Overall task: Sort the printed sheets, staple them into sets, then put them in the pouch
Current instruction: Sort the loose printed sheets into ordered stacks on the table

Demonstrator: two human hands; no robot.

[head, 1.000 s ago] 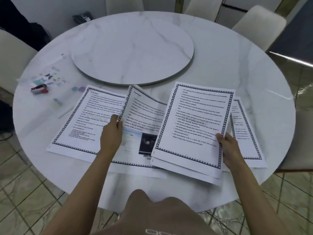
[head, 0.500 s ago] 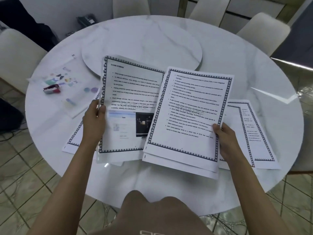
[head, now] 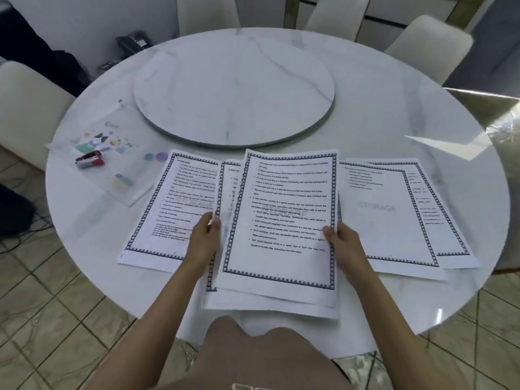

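Printed sheets with blue patterned borders lie along the near side of the round marble table [head: 422, 114]. My right hand [head: 342, 242] grips the right edge of a small stack of sheets [head: 284, 220] held in front of me. My left hand [head: 204, 239] pinches the left edge of a sheet tucked under that stack [head: 229, 190], mostly hidden. One sheet [head: 171, 209] lies flat to the left, and two overlapping sheets [head: 388, 215] lie to the right. A clear pouch with coloured prints [head: 112, 153] lies at the left, with a red stapler [head: 90, 159] on it.
A round marble turntable [head: 233, 88] fills the table's middle. White chairs [head: 25, 97] stand around the table, and a dark object [head: 135, 40] sits beyond the far left rim. Tiled floor shows below the near edge.
My left hand lifted a sheet off the table and has slid it in under the stack in my right hand. Both hands have come closer together and lower.
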